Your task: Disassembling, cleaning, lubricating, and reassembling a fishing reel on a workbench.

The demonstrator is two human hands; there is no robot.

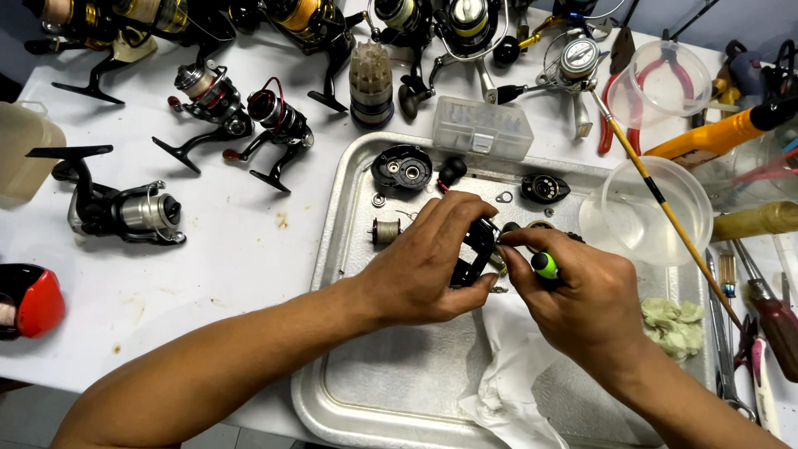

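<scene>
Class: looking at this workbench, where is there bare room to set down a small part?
Free: the tray's near-left floor under the left hand, and bare table between the grey reel and tray. Crowded: the far edge and the tools at right.

- Left forearm: enters from 7 o'clock, bare, angled toward 2 o'clock.
- Left hand [428, 262]: palm down, fingers curled in a closed grasp.
- Right forearm: enters from 5 o'clock.
- Right hand [573, 295]: fingers pinched closed, fingertips meeting the left hand's at centre.

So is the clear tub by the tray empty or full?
Empty: the clear tub shows only bare white table through its walls; a thin rod lies across its rim.
</scene>
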